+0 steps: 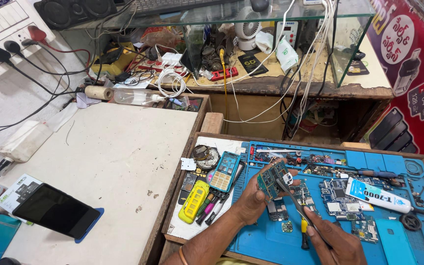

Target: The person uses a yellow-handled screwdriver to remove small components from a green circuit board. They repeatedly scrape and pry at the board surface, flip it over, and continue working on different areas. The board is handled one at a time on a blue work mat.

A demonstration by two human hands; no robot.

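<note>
1. The left hand [251, 198] grips a small green circuit board [272, 177] by its edges and holds it up, just above the blue work mat [393, 245].
2. The right hand [337, 243] is closed around a thin tool [295, 201]. The tool's tip rests on the board.
3. To do this well, I think the left hand must keep the board very still, and the tip should press softly so it does not slip.
4. The tip is too small to see clearly, so I cannot tell what kind of tool it is.
5. The right hand is cut off at the bottom edge.
6. The tiny parts on the board are blurry.
</note>
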